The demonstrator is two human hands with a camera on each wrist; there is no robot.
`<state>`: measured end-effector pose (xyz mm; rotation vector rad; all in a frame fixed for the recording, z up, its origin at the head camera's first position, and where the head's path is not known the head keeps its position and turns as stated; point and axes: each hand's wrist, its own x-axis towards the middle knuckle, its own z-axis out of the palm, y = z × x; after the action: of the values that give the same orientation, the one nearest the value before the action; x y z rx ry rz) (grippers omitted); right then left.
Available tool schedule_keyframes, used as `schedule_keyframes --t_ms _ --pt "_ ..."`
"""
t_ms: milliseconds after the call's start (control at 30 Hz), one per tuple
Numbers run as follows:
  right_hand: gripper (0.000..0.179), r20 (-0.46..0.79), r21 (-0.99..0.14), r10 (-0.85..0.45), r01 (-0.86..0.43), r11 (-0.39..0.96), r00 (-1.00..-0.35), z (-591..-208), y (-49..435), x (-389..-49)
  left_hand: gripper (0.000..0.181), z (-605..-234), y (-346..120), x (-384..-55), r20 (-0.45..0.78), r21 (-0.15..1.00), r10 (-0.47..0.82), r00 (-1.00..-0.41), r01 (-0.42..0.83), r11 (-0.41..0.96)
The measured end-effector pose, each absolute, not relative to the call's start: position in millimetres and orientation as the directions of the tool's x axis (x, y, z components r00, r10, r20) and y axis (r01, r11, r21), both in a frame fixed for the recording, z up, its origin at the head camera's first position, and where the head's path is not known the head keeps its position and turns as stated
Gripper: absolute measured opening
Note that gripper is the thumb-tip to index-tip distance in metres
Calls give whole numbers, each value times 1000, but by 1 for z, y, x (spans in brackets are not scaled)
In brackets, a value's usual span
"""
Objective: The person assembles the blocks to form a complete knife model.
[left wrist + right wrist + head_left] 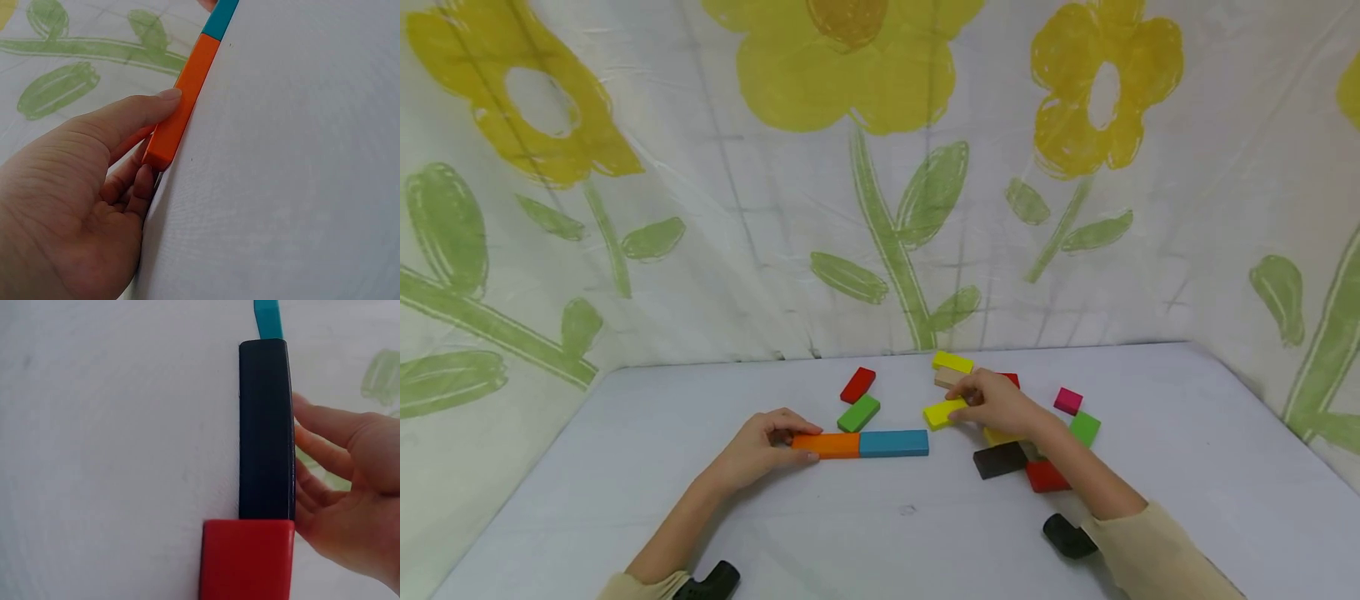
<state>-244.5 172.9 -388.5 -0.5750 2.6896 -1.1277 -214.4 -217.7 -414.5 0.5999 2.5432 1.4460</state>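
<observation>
The left hand [758,450] pinches the left end of an orange block [827,446], thumb on its near side. A blue block [893,443] lies end to end with it, touching. In the left wrist view, the thumb presses on the orange block [181,103]. Farther right, the right hand [996,404] pinches the right end of a yellow block [940,414] with thumb and fingers. In the right wrist view, a black block [265,431] and a red block [247,559] stand in front of the right hand [350,469], hiding what its fingertips hold.
A green block [858,413] and a red block [857,384] lie behind the row. Beyond the right hand are another yellow block [952,361] and a tan block [950,377]. The black block [1000,460] lies below the hand; a pink block [1068,400] is to its right.
</observation>
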Motion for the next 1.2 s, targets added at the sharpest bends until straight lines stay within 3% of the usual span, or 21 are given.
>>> schedule_keyframes --t_ms 833,1200 --pt "28 57 -693 -454 -363 623 -889 -388 170 -237 29 -414 -217 -213 52 852 417 -907 258 455" --pt "30 46 -717 -463 -352 602 -885 -382 172 -213 28 -413 -217 -214 55 851 412 -910 258 458"
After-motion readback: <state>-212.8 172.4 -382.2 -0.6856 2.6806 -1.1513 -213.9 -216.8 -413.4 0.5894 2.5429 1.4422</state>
